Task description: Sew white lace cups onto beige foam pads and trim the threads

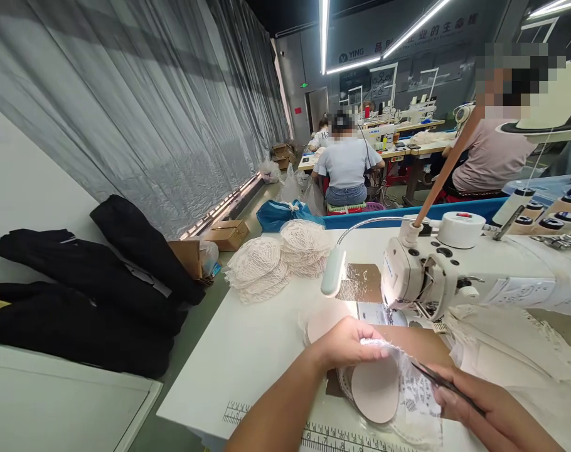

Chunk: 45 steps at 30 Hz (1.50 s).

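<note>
My left hand [354,345] pinches the upper edge of a white lace piece [416,394] between thumb and fingers. My right hand [474,392] grips a slim dark pointed tool [438,378], snips or tweezers; I cannot tell which. Its tip touches or lies close to the lace edge, just right of my left fingers. Right-hand fingers also seem to rest on the lace. Under the lace lies a pale pink rounded cup pad [376,394] with a lace border. Another pale cup piece [330,319] lies behind my left wrist.
A sewing machine [408,276] stands just beyond my hands, with a lit lamp [333,270]. Lace cups are stacked [260,267] at the table's far left. More lace fabric [511,351] lies right. Thread spools [565,207] stand behind. Co-workers sit farther away.
</note>
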Each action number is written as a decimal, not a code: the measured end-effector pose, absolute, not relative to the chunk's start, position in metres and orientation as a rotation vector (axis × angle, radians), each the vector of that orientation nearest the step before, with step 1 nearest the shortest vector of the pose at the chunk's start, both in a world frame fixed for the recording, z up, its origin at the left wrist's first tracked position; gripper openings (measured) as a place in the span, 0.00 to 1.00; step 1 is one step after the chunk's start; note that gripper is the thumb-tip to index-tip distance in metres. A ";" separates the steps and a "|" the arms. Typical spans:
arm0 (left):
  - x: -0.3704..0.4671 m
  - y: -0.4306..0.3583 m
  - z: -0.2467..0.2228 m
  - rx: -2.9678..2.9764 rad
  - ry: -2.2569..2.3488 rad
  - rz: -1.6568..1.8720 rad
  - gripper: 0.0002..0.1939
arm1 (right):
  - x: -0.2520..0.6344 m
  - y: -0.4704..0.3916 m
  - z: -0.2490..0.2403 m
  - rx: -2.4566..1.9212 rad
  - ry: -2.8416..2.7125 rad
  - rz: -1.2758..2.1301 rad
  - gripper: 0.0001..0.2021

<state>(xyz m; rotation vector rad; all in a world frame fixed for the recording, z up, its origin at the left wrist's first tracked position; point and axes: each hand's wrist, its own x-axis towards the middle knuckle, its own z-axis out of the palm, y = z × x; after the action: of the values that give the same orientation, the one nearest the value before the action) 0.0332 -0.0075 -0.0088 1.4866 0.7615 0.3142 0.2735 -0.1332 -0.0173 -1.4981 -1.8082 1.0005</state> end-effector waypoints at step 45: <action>0.041 -0.016 -0.005 1.377 0.677 0.175 0.23 | 0.255 -0.091 -0.003 -1.336 -1.797 1.418 0.19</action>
<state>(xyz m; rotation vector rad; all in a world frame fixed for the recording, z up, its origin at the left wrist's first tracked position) 0.0412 -0.0162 -0.0054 1.3771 0.6774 0.1747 0.2546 -0.0913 -0.0029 -1.3364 -1.7972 1.4182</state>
